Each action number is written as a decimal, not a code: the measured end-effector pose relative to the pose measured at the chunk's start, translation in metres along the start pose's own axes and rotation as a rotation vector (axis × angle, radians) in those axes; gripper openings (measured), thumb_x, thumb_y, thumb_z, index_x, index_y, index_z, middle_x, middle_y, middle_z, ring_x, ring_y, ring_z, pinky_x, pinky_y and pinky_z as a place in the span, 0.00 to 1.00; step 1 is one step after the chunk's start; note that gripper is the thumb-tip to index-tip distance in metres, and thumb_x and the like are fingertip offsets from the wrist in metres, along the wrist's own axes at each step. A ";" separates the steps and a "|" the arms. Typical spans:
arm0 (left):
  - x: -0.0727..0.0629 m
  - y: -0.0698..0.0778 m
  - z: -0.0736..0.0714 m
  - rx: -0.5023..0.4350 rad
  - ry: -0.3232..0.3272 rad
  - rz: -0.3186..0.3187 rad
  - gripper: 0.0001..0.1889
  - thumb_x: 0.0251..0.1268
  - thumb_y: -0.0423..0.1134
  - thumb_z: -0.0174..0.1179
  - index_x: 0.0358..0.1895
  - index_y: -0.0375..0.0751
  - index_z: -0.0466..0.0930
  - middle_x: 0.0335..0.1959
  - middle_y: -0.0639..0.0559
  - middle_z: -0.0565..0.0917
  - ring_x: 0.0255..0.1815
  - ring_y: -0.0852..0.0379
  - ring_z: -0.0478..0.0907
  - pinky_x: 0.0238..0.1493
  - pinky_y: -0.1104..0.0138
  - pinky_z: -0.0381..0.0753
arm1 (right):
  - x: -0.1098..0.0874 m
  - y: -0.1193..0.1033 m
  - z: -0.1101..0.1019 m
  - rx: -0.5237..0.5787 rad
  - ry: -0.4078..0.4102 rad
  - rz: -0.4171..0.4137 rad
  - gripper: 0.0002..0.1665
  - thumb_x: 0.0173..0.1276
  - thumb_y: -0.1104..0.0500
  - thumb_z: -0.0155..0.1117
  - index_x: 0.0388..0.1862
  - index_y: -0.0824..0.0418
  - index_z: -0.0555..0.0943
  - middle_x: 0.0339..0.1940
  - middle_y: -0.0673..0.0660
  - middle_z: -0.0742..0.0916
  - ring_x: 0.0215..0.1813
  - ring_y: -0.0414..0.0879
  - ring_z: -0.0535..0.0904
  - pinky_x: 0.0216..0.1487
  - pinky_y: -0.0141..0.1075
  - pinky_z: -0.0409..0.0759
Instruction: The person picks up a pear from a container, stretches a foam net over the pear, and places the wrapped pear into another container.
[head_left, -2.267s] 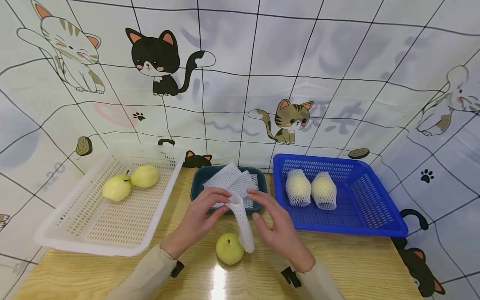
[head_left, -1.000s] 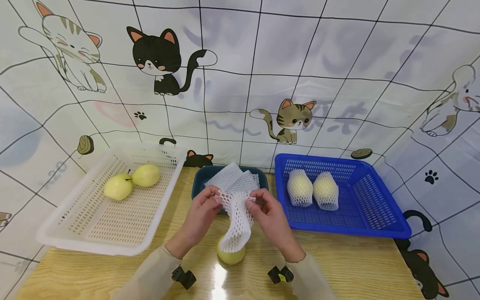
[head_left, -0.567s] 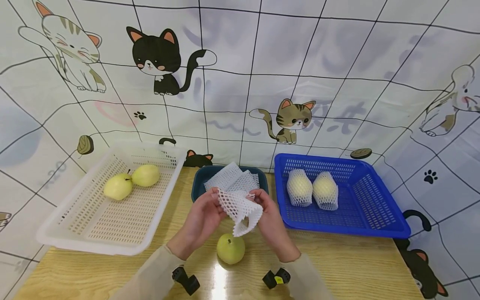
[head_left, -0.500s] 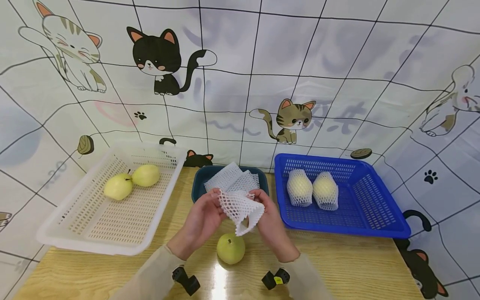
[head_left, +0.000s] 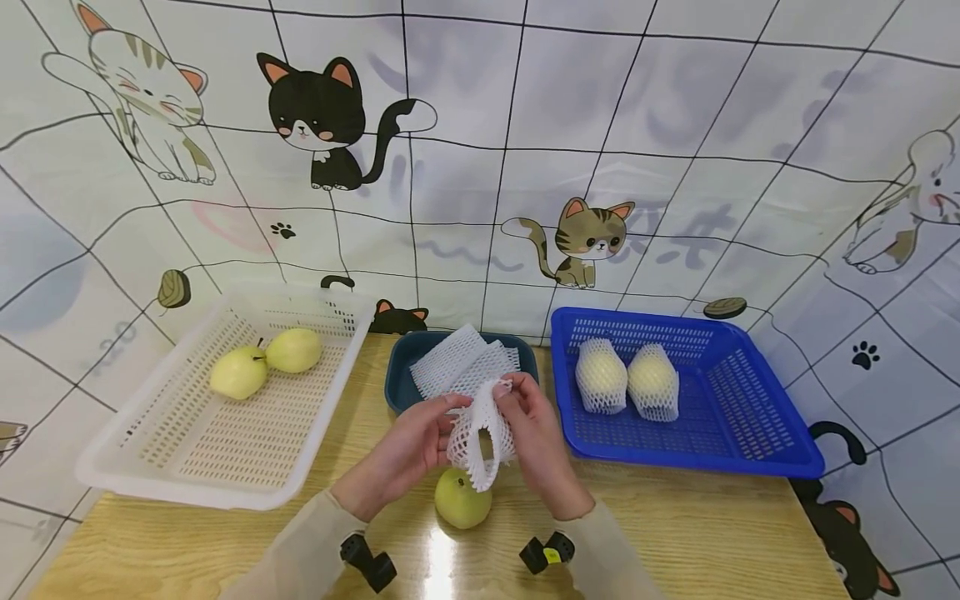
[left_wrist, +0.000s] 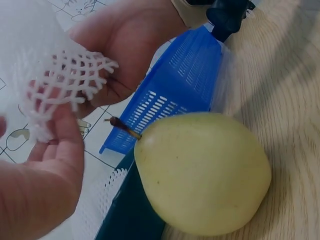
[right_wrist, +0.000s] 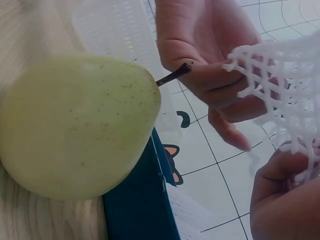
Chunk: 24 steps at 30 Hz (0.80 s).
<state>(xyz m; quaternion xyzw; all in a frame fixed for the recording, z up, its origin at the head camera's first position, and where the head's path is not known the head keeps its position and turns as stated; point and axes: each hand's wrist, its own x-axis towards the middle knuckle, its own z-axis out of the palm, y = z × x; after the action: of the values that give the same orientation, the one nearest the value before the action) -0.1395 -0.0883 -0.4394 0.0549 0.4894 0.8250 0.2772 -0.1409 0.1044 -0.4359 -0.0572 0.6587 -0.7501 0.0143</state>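
With two netted pears (head_left: 652, 382) in the right basket (head_left: 705, 425), my right hand (head_left: 538, 442) pinches an empty net (head_left: 467, 443), my relaxed left hand (head_left: 403, 447) touches it, and the near bare pear (head_left: 462, 502) on the surface (head_left: 675, 533) plus two bare pears (head_left: 239, 373) in the left basket (head_left: 258, 450) remain.

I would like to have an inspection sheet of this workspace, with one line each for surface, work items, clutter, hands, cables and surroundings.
Surface: wood-grain tabletop, with bright glare in front of the loose pear.
Work items: foam net sleeve held up, apart from that pear; white basket with two bare pears; teal tray with spare net sleeves; blue basket with two wrapped pears.
Clutter: nothing seen.
Hands: right hand pinches the sleeve's upper edge; left hand is at its side, grip unclear.
Cables: nothing seen.
Surroundings: cat-print backdrop behind the table.
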 end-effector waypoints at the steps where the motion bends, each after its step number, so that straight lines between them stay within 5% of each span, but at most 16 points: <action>1: 0.000 -0.001 -0.001 0.026 -0.011 -0.004 0.25 0.85 0.46 0.46 0.68 0.27 0.66 0.47 0.46 0.88 0.44 0.57 0.88 0.43 0.66 0.87 | 0.000 0.000 0.000 0.003 0.001 0.001 0.12 0.83 0.57 0.55 0.55 0.64 0.74 0.41 0.55 0.83 0.41 0.44 0.80 0.40 0.32 0.80; 6: 0.000 -0.004 -0.005 0.095 -0.009 0.020 0.13 0.83 0.39 0.52 0.56 0.31 0.75 0.46 0.49 0.86 0.43 0.59 0.86 0.44 0.69 0.85 | 0.000 -0.001 0.001 0.036 -0.011 0.010 0.13 0.83 0.57 0.54 0.54 0.66 0.73 0.40 0.54 0.83 0.40 0.43 0.81 0.38 0.32 0.80; 10: 0.001 -0.006 -0.003 0.193 0.111 0.103 0.06 0.83 0.37 0.52 0.51 0.38 0.71 0.41 0.49 0.84 0.38 0.59 0.83 0.39 0.69 0.83 | -0.001 0.001 0.003 0.036 -0.023 0.010 0.13 0.83 0.57 0.54 0.52 0.68 0.71 0.38 0.53 0.82 0.38 0.42 0.80 0.38 0.31 0.80; 15: 0.000 -0.011 0.003 0.409 0.276 0.269 0.09 0.82 0.38 0.54 0.52 0.35 0.68 0.33 0.46 0.83 0.32 0.57 0.82 0.33 0.68 0.82 | -0.006 0.006 0.005 -0.043 -0.026 -0.004 0.13 0.84 0.57 0.53 0.53 0.68 0.71 0.34 0.52 0.82 0.35 0.41 0.80 0.35 0.30 0.79; 19: -0.002 -0.014 0.007 0.479 0.324 0.381 0.08 0.82 0.36 0.54 0.50 0.34 0.68 0.31 0.46 0.80 0.29 0.57 0.81 0.30 0.68 0.81 | -0.010 0.009 0.005 -0.081 -0.021 0.011 0.13 0.84 0.56 0.53 0.52 0.67 0.70 0.30 0.52 0.82 0.31 0.41 0.80 0.31 0.32 0.79; 24: -0.005 -0.018 0.011 0.494 0.360 0.394 0.08 0.81 0.36 0.55 0.49 0.34 0.68 0.29 0.48 0.78 0.28 0.59 0.78 0.29 0.70 0.78 | -0.016 0.013 0.004 -0.122 -0.010 0.071 0.14 0.84 0.54 0.53 0.54 0.65 0.71 0.35 0.56 0.85 0.35 0.45 0.82 0.36 0.35 0.81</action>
<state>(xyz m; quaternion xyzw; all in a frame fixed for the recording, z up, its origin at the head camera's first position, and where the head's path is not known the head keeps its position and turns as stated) -0.1242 -0.0753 -0.4480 0.0673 0.6950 0.7159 0.0006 -0.1254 0.1002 -0.4495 -0.0383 0.7048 -0.7072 0.0408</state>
